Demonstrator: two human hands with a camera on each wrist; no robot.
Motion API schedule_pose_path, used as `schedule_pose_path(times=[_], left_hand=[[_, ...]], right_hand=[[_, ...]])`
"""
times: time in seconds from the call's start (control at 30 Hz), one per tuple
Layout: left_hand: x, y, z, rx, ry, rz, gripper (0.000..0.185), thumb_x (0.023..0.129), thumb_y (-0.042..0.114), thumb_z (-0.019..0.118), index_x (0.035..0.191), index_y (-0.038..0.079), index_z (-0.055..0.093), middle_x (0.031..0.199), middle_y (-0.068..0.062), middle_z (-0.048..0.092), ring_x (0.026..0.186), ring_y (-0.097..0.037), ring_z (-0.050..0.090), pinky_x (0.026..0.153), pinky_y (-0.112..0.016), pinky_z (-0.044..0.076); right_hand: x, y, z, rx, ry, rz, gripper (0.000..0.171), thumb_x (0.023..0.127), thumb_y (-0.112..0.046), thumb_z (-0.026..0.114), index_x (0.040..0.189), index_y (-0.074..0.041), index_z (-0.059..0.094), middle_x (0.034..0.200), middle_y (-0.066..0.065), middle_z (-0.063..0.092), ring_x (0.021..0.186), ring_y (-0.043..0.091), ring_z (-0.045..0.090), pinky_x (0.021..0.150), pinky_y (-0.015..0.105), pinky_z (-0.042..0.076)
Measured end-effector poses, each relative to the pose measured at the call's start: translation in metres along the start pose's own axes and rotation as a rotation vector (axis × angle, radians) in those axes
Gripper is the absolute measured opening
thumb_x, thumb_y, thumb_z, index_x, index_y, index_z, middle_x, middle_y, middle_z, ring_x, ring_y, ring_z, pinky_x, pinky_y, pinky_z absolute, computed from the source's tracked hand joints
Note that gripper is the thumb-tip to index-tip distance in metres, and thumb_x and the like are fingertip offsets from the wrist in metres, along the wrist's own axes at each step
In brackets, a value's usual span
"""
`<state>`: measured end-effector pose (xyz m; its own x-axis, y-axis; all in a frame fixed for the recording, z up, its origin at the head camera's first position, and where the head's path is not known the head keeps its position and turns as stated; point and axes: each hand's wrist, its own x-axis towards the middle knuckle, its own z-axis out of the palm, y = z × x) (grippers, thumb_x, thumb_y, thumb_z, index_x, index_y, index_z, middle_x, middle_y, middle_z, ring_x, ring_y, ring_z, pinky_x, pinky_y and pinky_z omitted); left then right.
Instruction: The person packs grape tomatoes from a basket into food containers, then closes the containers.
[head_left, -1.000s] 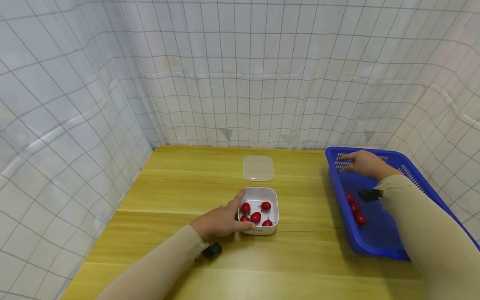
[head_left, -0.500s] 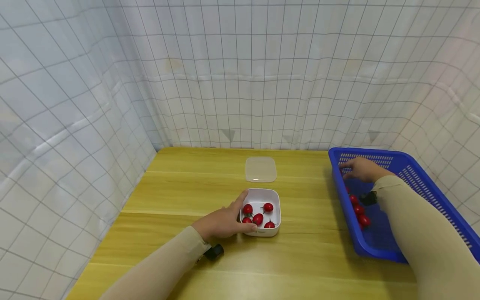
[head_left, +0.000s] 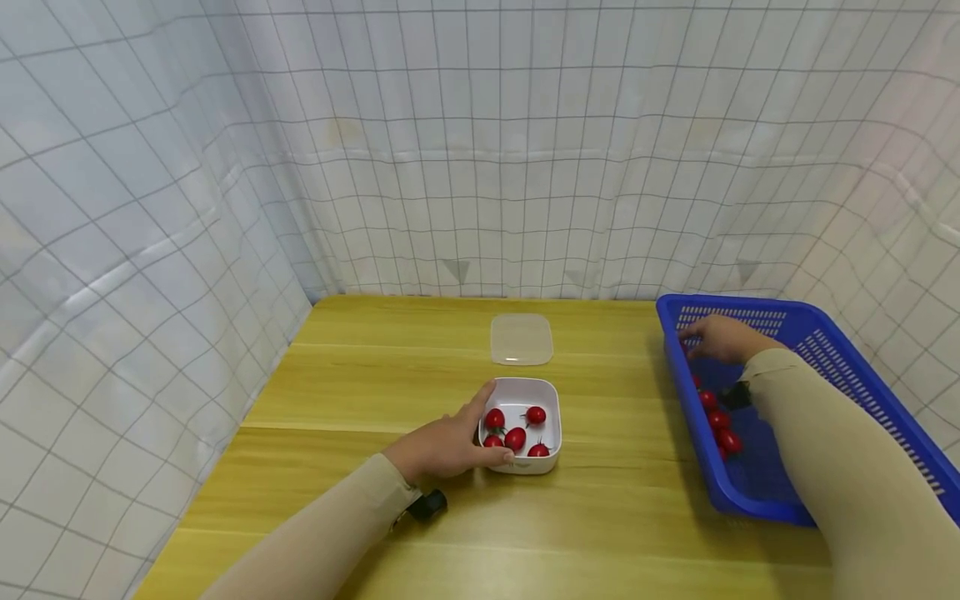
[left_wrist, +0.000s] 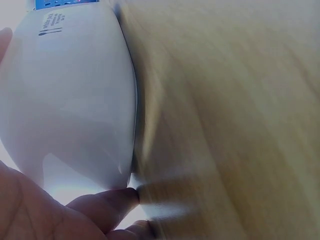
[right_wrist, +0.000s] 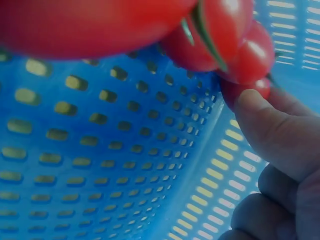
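My left hand [head_left: 442, 446] holds a square white food box [head_left: 534, 468] at its left side, thumb at the near wall and forefinger by the far left corner. Several red cherry tomatoes [head_left: 515, 439] lie inside, some with green stems. In the left wrist view, fingers [left_wrist: 102, 206] lie along the white wall. Inside the blue basket [head_left: 708, 479], at its far left corner, is my right hand [head_left: 723, 337]. The right wrist view shows thumb and forefinger pinching a cherry tomato [right_wrist: 230, 92], which touches others in a row.
A clear flat lid [head_left: 521, 339] lies on the wooden table [head_left: 360, 367] behind the box. More cherry tomatoes [head_left: 718, 419] line the basket's left wall. White grid-patterned curtains [head_left: 480, 167] enclose the table at the back and sides.
My right hand has lowered into the basket's far left corner, its spread fingers closing on a cherry tomato there. The left hand stays at the white box. The head view has shifted slightly.
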<state>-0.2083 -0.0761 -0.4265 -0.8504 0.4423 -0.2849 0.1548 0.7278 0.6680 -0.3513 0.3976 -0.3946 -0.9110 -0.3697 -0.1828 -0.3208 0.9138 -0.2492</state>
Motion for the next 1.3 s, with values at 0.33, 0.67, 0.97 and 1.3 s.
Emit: schedule_pose_path(times=[0.33, 0.67, 0.97, 1.3], left_hand=[[-0.001, 0.001, -0.002, -0.001, -0.004, -0.002, 0.113, 0.089, 0.066, 0.072, 0.171, 0.032, 0.002, 0.173, -0.009, 0.03, 0.152, -0.041, 0.04, 0.124, -0.059, 0.032], [0.001, -0.001, 0.0, 0.007, -0.005, 0.0, 0.113, 0.089, 0.066, 0.072, 0.171, 0.033, 0.0, 0.171, -0.011, 0.033, 0.147, -0.039, 0.048, 0.118, -0.057, 0.04], [0.0, -0.003, 0.0, 0.004, -0.002, 0.004, 0.114, 0.09, 0.066, 0.072, 0.171, 0.032, 0.0, 0.172, -0.012, 0.032, 0.145, -0.038, 0.049, 0.118, -0.057, 0.04], [-0.002, -0.002, -0.001, -0.037, -0.006, 0.002, 0.112, 0.089, 0.064, 0.073, 0.171, 0.035, 0.002, 0.174, -0.008, 0.027, 0.155, -0.041, 0.035, 0.125, -0.062, 0.029]], right_hand=[[0.003, 0.002, 0.002, -0.049, -0.011, -0.006, 0.041, 0.092, -0.011, 0.077, 0.13, 0.004, 0.071, 0.131, 0.031, 0.068, 0.123, 0.054, 0.062, 0.102, 0.065, 0.049], [-0.003, 0.016, 0.001, -0.078, -0.071, -0.004, 0.038, 0.09, -0.015, 0.079, 0.124, 0.0, 0.075, 0.122, 0.029, 0.072, 0.114, 0.052, 0.066, 0.096, 0.064, 0.052], [-0.009, 0.019, -0.002, -0.077, -0.095, -0.005, 0.041, 0.093, -0.015, 0.075, 0.13, 0.004, 0.07, 0.13, 0.035, 0.066, 0.123, 0.059, 0.058, 0.101, 0.068, 0.048], [-0.011, 0.017, -0.001, -0.067, -0.129, 0.035, 0.045, 0.096, -0.018, 0.074, 0.134, 0.005, 0.067, 0.133, 0.036, 0.064, 0.123, 0.058, 0.059, 0.102, 0.067, 0.048]])
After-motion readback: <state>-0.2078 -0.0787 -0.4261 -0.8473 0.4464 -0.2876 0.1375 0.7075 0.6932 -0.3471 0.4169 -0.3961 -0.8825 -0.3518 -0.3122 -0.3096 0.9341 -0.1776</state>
